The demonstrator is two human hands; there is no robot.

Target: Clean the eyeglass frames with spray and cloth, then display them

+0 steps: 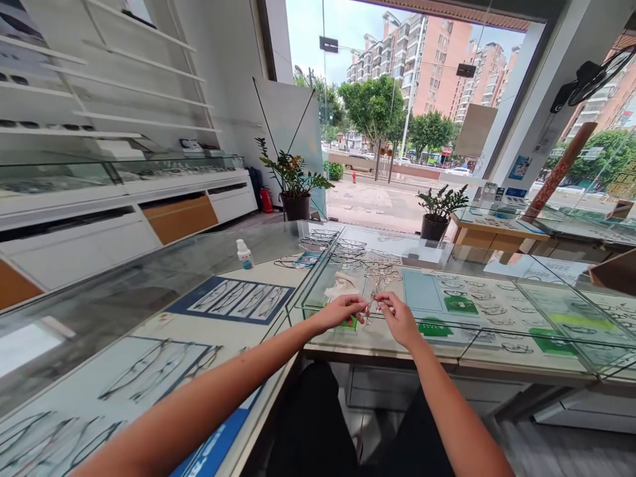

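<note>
Above the tabletop's (pixel 432 356) near edge, the left hand (pixel 346 310) and right hand (pixel 396 314) pinch thin eyeglasses (pixel 368 309); a slack grip could drop them, uneven pulling bend them.

White plastic bottle with blue label (pixel 244 254): print too small to read
Dark-blue sheet under glass (pixel 226 438): white lettering, illegible

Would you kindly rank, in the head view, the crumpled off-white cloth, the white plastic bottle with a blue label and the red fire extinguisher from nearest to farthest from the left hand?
1. Crumpled off-white cloth: just beyond the left hand.
2. White plastic bottle: farther forward and to the left.
3. Red fire extinguisher: farthest, across the room on the left.
</note>
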